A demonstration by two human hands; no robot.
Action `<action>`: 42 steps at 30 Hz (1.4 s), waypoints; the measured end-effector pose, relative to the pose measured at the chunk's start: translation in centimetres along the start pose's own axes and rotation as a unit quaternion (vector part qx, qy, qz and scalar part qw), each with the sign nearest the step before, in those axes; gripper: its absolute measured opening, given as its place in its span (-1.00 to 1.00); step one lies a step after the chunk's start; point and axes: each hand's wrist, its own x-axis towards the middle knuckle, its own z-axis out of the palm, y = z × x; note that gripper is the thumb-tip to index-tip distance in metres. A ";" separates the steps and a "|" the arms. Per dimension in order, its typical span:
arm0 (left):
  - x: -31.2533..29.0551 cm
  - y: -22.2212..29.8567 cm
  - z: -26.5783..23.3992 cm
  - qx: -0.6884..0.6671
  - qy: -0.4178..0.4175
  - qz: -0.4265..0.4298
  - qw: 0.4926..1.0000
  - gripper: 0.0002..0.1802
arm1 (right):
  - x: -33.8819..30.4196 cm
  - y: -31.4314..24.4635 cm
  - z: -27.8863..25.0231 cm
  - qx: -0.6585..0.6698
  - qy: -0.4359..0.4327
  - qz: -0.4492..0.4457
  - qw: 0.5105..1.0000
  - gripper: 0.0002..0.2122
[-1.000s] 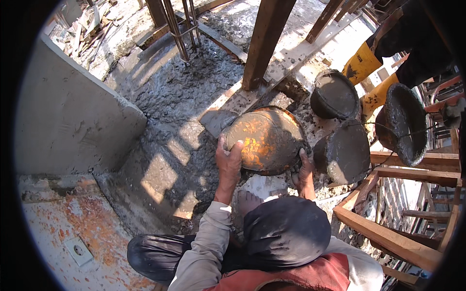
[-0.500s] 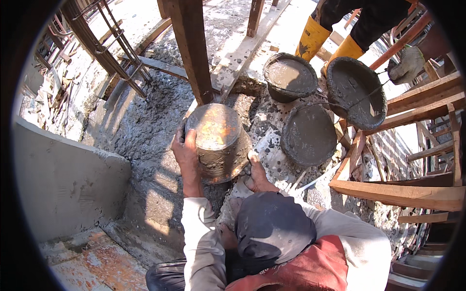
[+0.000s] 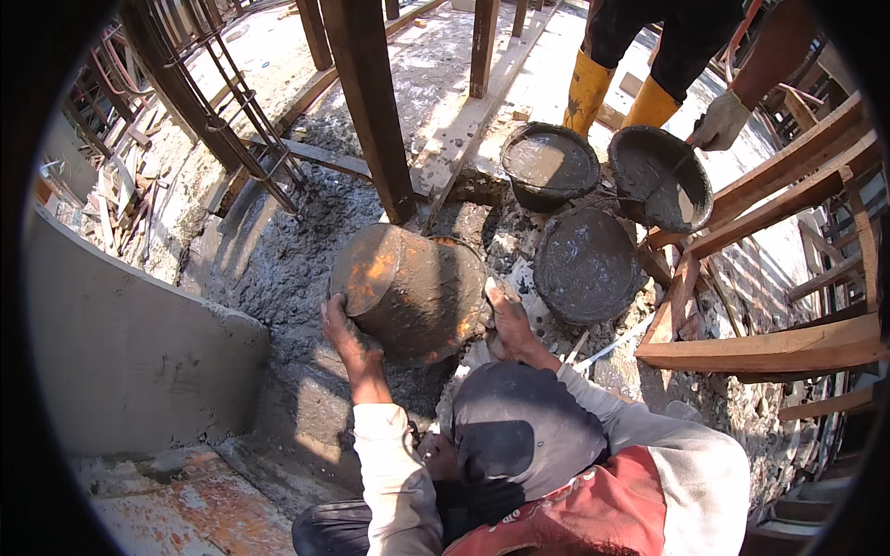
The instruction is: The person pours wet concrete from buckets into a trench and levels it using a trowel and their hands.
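While both hands grip its edges, the rusty pan (image 3: 408, 292) tilts over wet concrete (image 3: 278, 269).

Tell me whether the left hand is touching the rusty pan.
Touching. The head view shows the left hand pressed against the lower rim of the tipped rusty pan, with no gap; the right hand grips its opposite side.

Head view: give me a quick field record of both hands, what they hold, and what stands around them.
left hand: grips the left rim of the rusty metal pan
right hand: grips the same pan's right rim
pan pose: tipped over, underside toward the camera, above the wet concrete
other pans: far pan, right pan and near pan, all holding grey mix
co-worker: yellow boots; gloved hand at the right pan's rim
left side: curved concrete wall
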 end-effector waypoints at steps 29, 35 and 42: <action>-4.9 -6.4 2.5 -0.306 -0.150 -0.291 0.894 -0.02 | 9.9 -23.1 -1.3 -0.528 -0.121 -0.323 0.776 -0.61; -8.7 -7.0 5.5 -0.180 -0.227 -0.284 0.914 -0.40 | -2.1 -18.7 -12.9 -0.644 0.223 -0.349 0.643 -0.70; -9.4 -8.6 5.9 -0.153 -0.269 -0.419 0.854 -0.36 | 1.4 -16.4 -24.6 -0.598 0.273 -0.192 0.728 -0.61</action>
